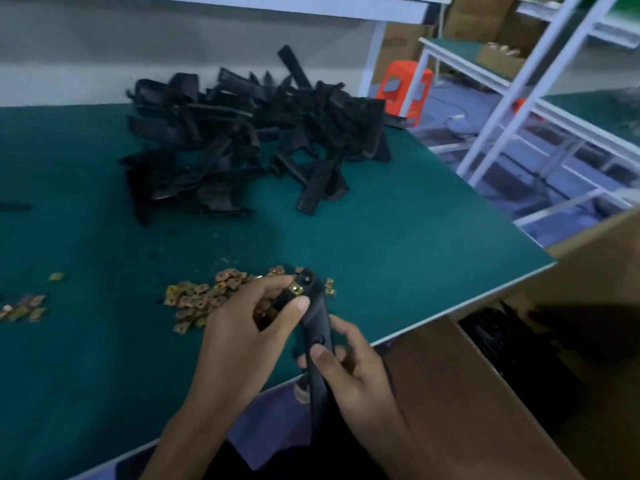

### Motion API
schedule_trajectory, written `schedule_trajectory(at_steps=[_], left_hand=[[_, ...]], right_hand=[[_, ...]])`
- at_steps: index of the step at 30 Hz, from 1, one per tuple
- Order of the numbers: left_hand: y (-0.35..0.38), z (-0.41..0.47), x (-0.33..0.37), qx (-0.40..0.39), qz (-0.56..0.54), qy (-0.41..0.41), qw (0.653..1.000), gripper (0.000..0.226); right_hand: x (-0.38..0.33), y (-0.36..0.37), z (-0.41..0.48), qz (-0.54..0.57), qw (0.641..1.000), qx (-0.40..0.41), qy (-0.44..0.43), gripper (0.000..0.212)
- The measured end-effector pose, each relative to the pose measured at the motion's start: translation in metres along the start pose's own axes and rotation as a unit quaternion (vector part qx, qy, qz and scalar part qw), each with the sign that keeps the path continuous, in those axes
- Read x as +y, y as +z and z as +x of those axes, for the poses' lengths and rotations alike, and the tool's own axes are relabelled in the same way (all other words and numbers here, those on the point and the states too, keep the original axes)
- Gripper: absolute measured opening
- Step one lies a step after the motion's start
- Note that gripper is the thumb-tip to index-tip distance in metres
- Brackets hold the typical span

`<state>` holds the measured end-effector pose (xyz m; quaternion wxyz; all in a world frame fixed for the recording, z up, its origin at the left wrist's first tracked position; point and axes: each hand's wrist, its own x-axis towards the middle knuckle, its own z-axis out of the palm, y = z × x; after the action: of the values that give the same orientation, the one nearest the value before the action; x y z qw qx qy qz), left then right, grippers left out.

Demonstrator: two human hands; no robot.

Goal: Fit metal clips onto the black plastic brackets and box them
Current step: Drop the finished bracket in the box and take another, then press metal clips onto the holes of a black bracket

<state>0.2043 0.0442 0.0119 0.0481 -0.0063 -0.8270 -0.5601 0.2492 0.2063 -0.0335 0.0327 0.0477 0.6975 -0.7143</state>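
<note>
A long black plastic bracket (317, 323) stands nearly upright over the table's near edge. My right hand (353, 372) grips its lower half, thumb pressed on its front. My left hand (242, 327) pinches its upper end, where a brass-coloured metal clip (296, 289) sits against the bracket between my fingertips and thumb. A heap of loose metal clips (204, 296) lies on the green table (398, 244) just behind my left hand. A big pile of black brackets (256, 140) fills the far middle of the table.
An open cardboard box (450, 393) stands to the right below the table edge, with black parts (491, 334) inside. A smaller scatter of clips (24, 308) lies at the far left. White shelving (519, 98), an orange stool (403, 86) and cartons stand beyond the table.
</note>
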Motion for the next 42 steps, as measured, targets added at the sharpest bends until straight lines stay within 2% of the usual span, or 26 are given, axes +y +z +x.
schedule_trajectory(at_steps=[5, 8, 10, 11, 14, 15, 16, 18, 21, 24, 26, 29, 31, 33, 35, 37, 38, 40, 42], left_hand=[[0.025, -0.014, 0.008, -0.12, 0.012, 0.003, 0.993, 0.047], [0.038, -0.016, 0.001, -0.143, 0.02, 0.0, 0.99, 0.045], [0.047, -0.017, -0.002, -0.139, 0.036, 0.006, 0.99, 0.048], [0.051, -0.018, -0.004, -0.137, 0.047, 0.012, 0.989, 0.047], [0.058, -0.018, -0.005, -0.14, 0.047, 0.006, 0.989, 0.033], [0.057, -0.018, -0.004, -0.142, 0.037, -0.001, 0.989, 0.03], [0.055, -0.018, -0.002, -0.141, 0.029, -0.006, 0.99, 0.029], [0.047, -0.019, -0.001, -0.101, 0.024, -0.004, 0.995, 0.029], [0.026, -0.02, -0.014, 0.055, 0.075, 0.022, 0.995, 0.023], [-0.006, -0.021, -0.035, 0.159, 0.144, 0.026, 0.976, 0.02], [-0.027, -0.021, -0.049, 0.224, 0.169, 0.01, 0.96, 0.015], [-0.048, -0.022, -0.067, 0.3, 0.184, 0.022, 0.936, 0.011], [-0.053, -0.027, -0.077, 0.331, 0.2, 0.025, 0.922, 0.019], [-0.053, -0.03, -0.081, 0.34, 0.193, 0.023, 0.92, 0.019], [-0.051, -0.029, -0.081, 0.339, 0.19, 0.031, 0.921, 0.015], [-0.052, -0.026, -0.075, 0.334, 0.197, 0.033, 0.921, 0.027], [-0.053, -0.025, -0.073, 0.325, 0.194, 0.017, 0.925, 0.031], [-0.056, -0.025, -0.072, 0.309, 0.168, -0.033, 0.935, 0.042], [-0.059, -0.027, -0.078, 0.299, 0.146, -0.065, 0.941, 0.045]], right_hand=[[0.008, -0.048, -0.046, 0.049, 0.988, 0.148, 0.006, 0.033], [-0.006, -0.101, -0.064, 0.12, 0.953, 0.278, 0.028, 0.038], [-0.02, -0.154, -0.062, 0.125, 0.926, 0.357, 0.019, 0.039], [-0.027, -0.183, -0.057, 0.133, 0.908, 0.397, 0.018, 0.047], [-0.04, -0.244, -0.04, 0.188, 0.85, 0.488, 0.057, 0.091], [-0.038, -0.252, -0.033, 0.179, 0.838, 0.509, 0.082, 0.096], [-0.034, -0.254, -0.026, 0.154, 0.839, 0.511, 0.105, 0.095], [-0.026, -0.24, -0.012, 0.097, 0.875, 0.465, 0.096, 0.077], [-0.027, -0.196, 0.026, 0.01, 0.934, 0.357, 0.012, 0.034], [-0.049, -0.135, 0.079, -0.112, 0.966, 0.222, -0.072, 0.031], [-0.066, -0.098, 0.118, -0.226, 0.961, 0.116, -0.105, 0.027], [-0.084, -0.059, 0.186, -0.392, 0.909, 0.015, -0.138, 0.022], [-0.093, -0.036, 0.228, -0.415, 0.904, 0.018, -0.096, 0.031], [-0.098, -0.017, 0.259, -0.402, 0.913, 0.059, -0.035, 0.051], [-0.096, -0.006, 0.282, -0.452, 0.887, 0.091, -0.015, 0.075], [-0.093, -0.006, 0.3, -0.508, 0.855, 0.101, 0.001, 0.1], [-0.092, -0.008, 0.308, -0.516, 0.851, 0.095, 0.019, 0.109], [-0.092, -0.012, 0.32, -0.5, 0.859, 0.096, 0.047, 0.111], [-0.096, -0.013, 0.325, -0.436, 0.886, 0.151, 0.042, 0.099]])
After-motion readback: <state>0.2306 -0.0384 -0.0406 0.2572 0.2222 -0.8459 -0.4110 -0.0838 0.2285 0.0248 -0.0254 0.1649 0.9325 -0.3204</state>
